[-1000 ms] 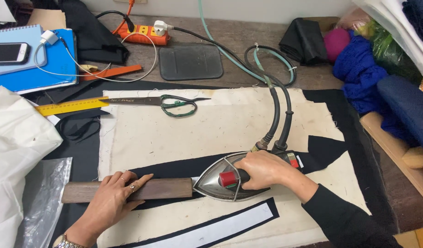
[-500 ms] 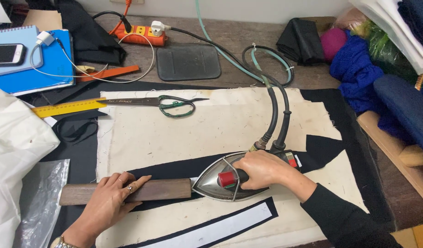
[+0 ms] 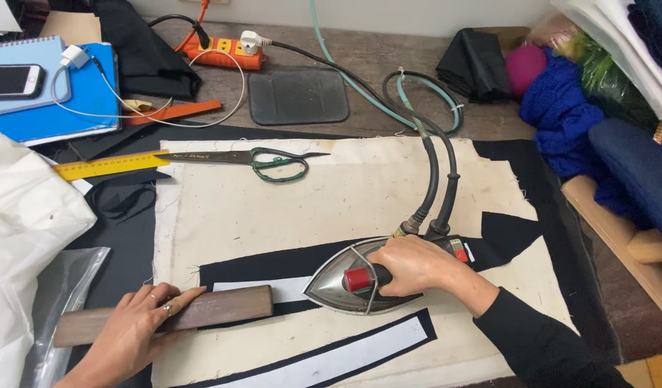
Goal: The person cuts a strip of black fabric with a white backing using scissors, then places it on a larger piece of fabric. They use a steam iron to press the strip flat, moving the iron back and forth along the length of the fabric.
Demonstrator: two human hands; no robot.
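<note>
Steel iron, pointed nose leftward, red knob on its handle, grasped by right hand; left hand lies flat, released, on wooden block.

Green-handled scissors at twelve o'clock, yellow ruler at ten, orange power strip beyond, blue yarn at two.

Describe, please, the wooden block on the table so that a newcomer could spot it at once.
Start at the cream cloth covering the table's middle and go to its near left corner. There the left hand presses a long brown wooden block onto a black strip, its end just short of the iron's tip. It is the only wooden bar there.
</note>
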